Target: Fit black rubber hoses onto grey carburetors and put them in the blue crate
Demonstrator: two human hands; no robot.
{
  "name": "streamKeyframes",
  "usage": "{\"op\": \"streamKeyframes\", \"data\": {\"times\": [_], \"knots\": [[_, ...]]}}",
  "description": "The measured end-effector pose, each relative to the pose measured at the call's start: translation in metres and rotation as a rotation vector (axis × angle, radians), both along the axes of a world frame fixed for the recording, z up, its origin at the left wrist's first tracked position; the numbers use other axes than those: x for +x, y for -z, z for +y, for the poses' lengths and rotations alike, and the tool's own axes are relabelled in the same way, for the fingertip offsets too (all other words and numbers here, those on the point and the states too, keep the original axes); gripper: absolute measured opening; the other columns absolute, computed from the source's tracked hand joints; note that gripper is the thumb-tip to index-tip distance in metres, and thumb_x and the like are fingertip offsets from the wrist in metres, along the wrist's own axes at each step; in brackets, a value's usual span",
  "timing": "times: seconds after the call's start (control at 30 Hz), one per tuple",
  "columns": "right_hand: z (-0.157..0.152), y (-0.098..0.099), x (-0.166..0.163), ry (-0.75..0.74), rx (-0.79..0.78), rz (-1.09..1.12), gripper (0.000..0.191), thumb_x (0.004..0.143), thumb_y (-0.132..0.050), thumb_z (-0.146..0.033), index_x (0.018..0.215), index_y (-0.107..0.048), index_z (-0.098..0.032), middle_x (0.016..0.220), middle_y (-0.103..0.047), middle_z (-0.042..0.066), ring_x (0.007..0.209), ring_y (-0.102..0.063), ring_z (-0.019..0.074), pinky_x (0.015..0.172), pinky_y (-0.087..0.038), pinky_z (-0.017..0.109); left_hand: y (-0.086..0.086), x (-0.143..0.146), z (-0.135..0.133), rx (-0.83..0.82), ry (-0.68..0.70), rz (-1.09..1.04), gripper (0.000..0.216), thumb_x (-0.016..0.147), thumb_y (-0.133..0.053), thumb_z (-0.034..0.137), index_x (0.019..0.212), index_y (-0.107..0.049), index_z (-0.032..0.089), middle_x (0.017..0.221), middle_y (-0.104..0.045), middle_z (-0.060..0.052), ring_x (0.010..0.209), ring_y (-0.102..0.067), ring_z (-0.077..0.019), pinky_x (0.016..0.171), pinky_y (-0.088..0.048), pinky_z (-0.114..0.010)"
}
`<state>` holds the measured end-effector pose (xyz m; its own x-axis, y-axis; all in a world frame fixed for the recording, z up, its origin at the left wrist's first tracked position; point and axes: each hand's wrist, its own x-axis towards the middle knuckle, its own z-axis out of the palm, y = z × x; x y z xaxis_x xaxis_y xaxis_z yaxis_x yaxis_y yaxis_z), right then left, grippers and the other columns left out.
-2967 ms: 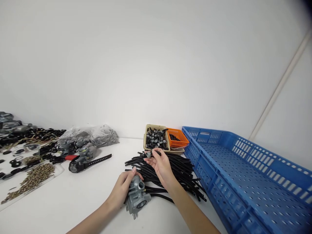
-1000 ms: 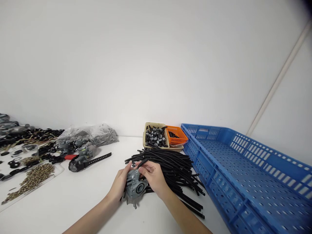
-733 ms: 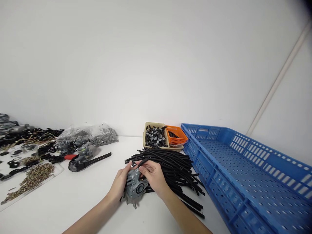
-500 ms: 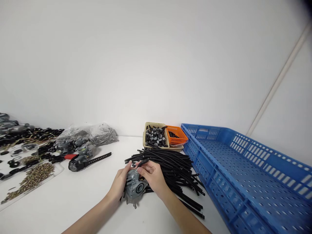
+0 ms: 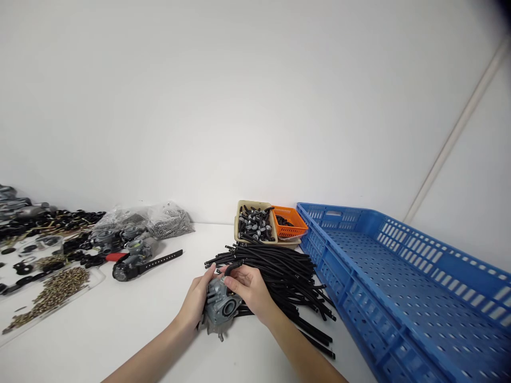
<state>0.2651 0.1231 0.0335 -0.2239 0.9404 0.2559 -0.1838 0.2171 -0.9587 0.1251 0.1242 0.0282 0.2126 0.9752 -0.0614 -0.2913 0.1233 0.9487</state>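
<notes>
A grey metal carburetor (image 5: 221, 304) is held just above the white table, its round bore facing me. My left hand (image 5: 197, 296) is closed around its left side, thumb along the top. At the upper right of the body, my right hand (image 5: 248, 287) pinches a short black rubber hose (image 5: 233, 267) between thumb and fingers. The hose's lower end meets the carburetor's top, but the fingers hide the joint. Directly behind and to the right of my hands lies a pile of long black hoses (image 5: 279, 271).
A large blue crate (image 5: 339, 287) borders the right side. Behind the hoses stand a cream bin (image 5: 255, 203) of small parts and an orange basket (image 5: 293, 231). Leftward lie a wristwatch (image 5: 123, 270), more carburetors (image 5: 136, 247), bagged parts (image 5: 170, 221) and brass pieces (image 5: 59, 290).
The right thumb and fingers have shifted slightly on the short hose, which now sits a little lower and more upright against the carburetor. The left hand stays in place.
</notes>
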Motion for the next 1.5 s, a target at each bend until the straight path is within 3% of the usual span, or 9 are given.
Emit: {"op": "streamKeyframes", "data": {"times": [0.4,0.73,1.0,1.23,1.5], "knots": [[-0.002,-0.009,0.003,-0.110,0.047,-0.020,0.047,0.070,-0.067,-0.059,0.091,-0.073,-0.017,0.084,-0.072,0.009,0.081,-0.066,0.0225,0.084,-0.049,0.037,-0.002,0.000,-0.002,-0.059,0.022,-0.029,0.052,0.077,-0.056,0.056,0.100,-0.069,0.011,0.070,-0.071,-0.005,0.071,-0.065,-0.0228,0.069,-0.048,-0.031],[-0.003,-0.008,0.003,-0.096,0.076,-0.047,0.044,0.073,-0.066,-0.056,0.094,-0.073,-0.017,0.084,-0.072,0.008,0.080,-0.066,0.0215,0.081,-0.049,0.036,-0.005,0.000,-0.002,-0.034,0.031,-0.015,0.051,0.075,-0.057,0.058,0.093,-0.071,0.012,0.068,-0.071,-0.005,0.067,-0.065,-0.0223,0.067,-0.048,-0.030],[-0.002,-0.005,0.002,-0.040,0.017,-0.051,0.043,0.065,-0.076,-0.051,0.089,-0.072,-0.016,0.081,-0.071,0.008,0.078,-0.065,0.0212,0.080,-0.050,0.036,-0.001,0.001,-0.003,-0.059,0.003,-0.036,0.045,0.076,-0.058,0.055,0.078,-0.069,0.012,0.061,-0.066,-0.004,0.057,-0.060,-0.0185,0.061,-0.047,-0.028],[-0.003,-0.010,0.001,-0.110,0.023,-0.033,0.045,0.068,-0.071,-0.056,0.089,-0.070,-0.016,0.079,-0.071,0.008,0.085,-0.066,0.0233,0.085,-0.049,0.038,0.000,0.001,-0.003,-0.076,-0.014,-0.029,0.042,0.075,-0.059,0.056,0.063,-0.062,0.016,0.056,-0.061,-0.001,0.053,-0.057,-0.0176,0.058,-0.045,-0.027],[-0.006,-0.015,0.004,-0.167,0.012,-0.042,0.045,0.073,-0.066,-0.056,0.095,-0.071,-0.017,0.082,-0.071,0.007,0.084,-0.066,0.0223,0.086,-0.048,0.037,-0.001,0.001,-0.003,-0.069,-0.003,-0.043,0.039,0.076,-0.058,0.053,0.068,-0.066,0.015,0.055,-0.060,0.001,0.053,-0.055,-0.0149,0.056,-0.043,-0.024]]}}
